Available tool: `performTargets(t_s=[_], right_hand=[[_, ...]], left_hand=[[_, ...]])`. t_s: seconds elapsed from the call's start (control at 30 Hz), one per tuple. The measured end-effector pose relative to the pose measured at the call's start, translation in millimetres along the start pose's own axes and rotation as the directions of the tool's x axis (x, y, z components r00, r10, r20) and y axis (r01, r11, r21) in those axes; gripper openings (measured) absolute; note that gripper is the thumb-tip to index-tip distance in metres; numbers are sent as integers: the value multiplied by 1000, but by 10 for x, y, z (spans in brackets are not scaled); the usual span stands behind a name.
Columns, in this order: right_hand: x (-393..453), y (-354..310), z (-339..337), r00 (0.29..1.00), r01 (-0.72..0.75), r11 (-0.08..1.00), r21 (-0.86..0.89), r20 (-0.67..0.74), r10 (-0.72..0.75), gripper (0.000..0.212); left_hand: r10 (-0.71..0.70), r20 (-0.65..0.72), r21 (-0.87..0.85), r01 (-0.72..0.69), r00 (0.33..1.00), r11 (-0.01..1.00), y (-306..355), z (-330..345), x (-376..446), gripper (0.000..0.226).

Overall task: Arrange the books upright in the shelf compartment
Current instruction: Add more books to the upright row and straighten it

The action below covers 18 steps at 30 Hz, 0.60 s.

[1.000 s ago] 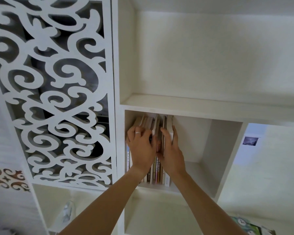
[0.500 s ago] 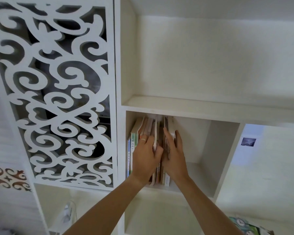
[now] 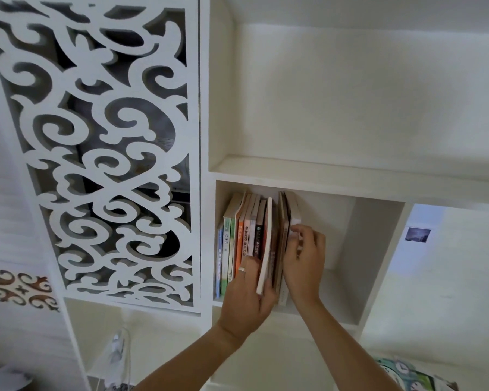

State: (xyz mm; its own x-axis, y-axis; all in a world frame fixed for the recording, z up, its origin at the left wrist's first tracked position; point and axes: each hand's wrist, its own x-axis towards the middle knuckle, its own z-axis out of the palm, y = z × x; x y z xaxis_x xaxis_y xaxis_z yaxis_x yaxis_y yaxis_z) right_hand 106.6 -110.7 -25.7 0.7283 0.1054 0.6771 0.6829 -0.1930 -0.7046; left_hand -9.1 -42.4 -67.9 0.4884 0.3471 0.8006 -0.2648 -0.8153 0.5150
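Several books (image 3: 246,235) stand upright against the left wall of a white shelf compartment (image 3: 376,249). My left hand (image 3: 247,300), with a ring on one finger, grips the lower end of a thin cream-covered book (image 3: 266,246) that sticks out of the row, tilted. My right hand (image 3: 304,263) presses flat against the outermost books (image 3: 290,213) on the right side of the row, fingers curled at a white spine. The hands hide the lower spines of the middle books.
The right half of the compartment holds nothing. A white carved scroll panel (image 3: 102,153) stands to the left. A larger open compartment (image 3: 350,94) lies above, another below. A patterned item (image 3: 407,376) shows at bottom right, a cable (image 3: 119,354) at bottom left.
My left hand slid down from the book tops to the lower spines and pulled the cream book partly out. My right hand shifted slightly right along the end books.
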Motion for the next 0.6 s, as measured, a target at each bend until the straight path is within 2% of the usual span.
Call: performTargets(t_s=[0.07, 0.2, 0.27, 0.37, 0.47, 0.6], right_hand=[[35, 10, -9, 998, -52, 998, -16, 29, 53, 13], [39, 65, -44, 997, -16, 999, -39, 76, 19, 15], [34, 77, -51, 998, -43, 998, -34, 47, 44, 15], [43, 69, -50, 994, -98, 995, 11, 59, 97, 22], [45, 110, -30, 970, -209, 973, 95, 148, 194, 40], [43, -6, -95, 908, -400, 881, 253, 240, 343, 58]], left_hand=[[-52, -40, -56, 50, 998, 997, 22, -37, 41, 32], [-127, -41, -51, 125, 991, 991, 77, -10, 126, 61], [-146, -37, -59, 144, 989, 988, 106, 21, 107, 59], [-48, -4, -81, 47, 999, 996, 138, 38, -14, 56], [132, 83, 17, -134, 988, 991, 24, 64, -260, 67], [169, 222, 10, -175, 960, 984, -216, 66, -523, 76]])
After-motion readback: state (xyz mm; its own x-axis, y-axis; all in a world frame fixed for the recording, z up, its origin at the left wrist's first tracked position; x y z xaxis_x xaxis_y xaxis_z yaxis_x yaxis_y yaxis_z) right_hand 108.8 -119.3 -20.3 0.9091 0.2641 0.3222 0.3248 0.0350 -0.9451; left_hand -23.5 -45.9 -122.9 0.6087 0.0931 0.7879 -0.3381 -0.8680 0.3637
